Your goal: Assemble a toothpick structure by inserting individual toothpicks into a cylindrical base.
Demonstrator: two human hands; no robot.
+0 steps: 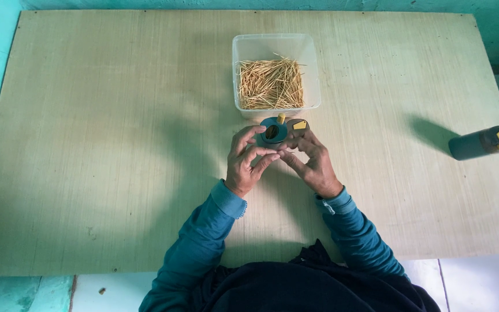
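Both hands grip the holder (273,132) upright, mouth up: left hand (247,163) and right hand (312,160) closed round it; toothpick tub (313,69) just beyond, right hand slightly nearer.

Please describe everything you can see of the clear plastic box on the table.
The clear plastic box is rectangular, open on top, with rounded corners. It stands upright on the pale wooden table, just beyond the hands. A loose heap of thin, straw-coloured sticks fills its near part; the far part looks bare. No hand touches it.
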